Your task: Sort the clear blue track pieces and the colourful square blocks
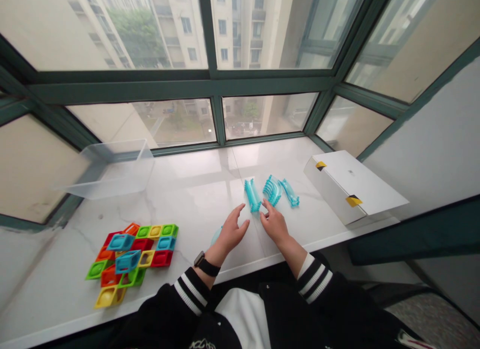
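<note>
My left hand (233, 230) hovers over the near part of the white counter, thumb and fingers spread, holding nothing. Partly covered by its wrist is a light-blue translucent piece (216, 235). My right hand (275, 223) is open, its fingertips close to the near ends of a straight turquoise see-through track piece (252, 195) and a curved turquoise track piece (272, 190). Whether it touches either one I cannot tell. Another narrow turquoise piece (290, 193) lies tilted on its side to the right of the curved one.
Colourful plastic blocks (141, 245) in red, green, yellow, blue and orange cluster at the left. Behind them stands a clear plastic bin (112, 189) by the window. A white box (360, 184) with yellow-black tape sits at the right. The counter's front edge (258, 265) runs near my body.
</note>
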`<state>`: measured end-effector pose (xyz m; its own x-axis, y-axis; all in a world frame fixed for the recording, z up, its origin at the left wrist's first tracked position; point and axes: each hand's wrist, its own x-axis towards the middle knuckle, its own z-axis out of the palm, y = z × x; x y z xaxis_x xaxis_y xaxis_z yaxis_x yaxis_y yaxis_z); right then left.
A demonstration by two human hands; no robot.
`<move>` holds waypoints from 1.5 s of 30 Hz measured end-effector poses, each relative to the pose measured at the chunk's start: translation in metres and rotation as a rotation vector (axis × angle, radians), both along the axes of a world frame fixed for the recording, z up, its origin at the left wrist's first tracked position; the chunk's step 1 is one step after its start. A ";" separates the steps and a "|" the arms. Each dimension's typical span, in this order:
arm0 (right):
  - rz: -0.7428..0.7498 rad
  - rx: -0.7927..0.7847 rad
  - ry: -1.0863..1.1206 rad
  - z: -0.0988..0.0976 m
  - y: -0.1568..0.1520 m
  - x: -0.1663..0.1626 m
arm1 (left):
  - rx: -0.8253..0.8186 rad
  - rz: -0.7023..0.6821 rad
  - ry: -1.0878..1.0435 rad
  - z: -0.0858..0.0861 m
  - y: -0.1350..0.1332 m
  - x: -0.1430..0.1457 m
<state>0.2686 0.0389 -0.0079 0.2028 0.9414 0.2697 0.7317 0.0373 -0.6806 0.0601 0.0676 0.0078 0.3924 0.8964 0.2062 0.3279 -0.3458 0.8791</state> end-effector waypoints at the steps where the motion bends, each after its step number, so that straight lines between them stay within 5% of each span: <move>1: -0.006 -0.009 0.016 -0.002 -0.003 0.002 | 0.020 0.025 0.012 0.003 0.001 -0.011; 7: 0.094 -0.088 0.064 -0.019 -0.031 0.014 | 0.110 0.256 0.149 0.011 -0.017 -0.095; 14: 0.337 -0.125 0.002 -0.023 -0.041 -0.008 | 0.033 0.359 0.249 -0.018 -0.079 -0.146; 23: 0.700 -0.082 -0.133 -0.018 -0.015 -0.072 | 0.127 0.184 0.381 -0.032 -0.091 -0.128; 32: 0.564 -0.085 -0.187 -0.022 -0.029 -0.051 | 0.145 0.426 0.210 -0.031 -0.074 -0.122; 39: 0.620 -0.035 -0.160 -0.022 -0.048 -0.041 | -0.081 0.151 0.166 -0.020 -0.098 -0.093; 45: 0.617 -0.018 -0.170 -0.022 -0.049 -0.048 | -0.175 0.070 0.220 -0.018 -0.106 -0.077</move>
<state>0.2203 -0.0103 -0.0303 -0.4218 0.8761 0.2338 0.6772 0.4758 -0.5613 -0.0172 -0.0384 -0.0098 0.3466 0.9373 -0.0374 0.5349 -0.1647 0.8287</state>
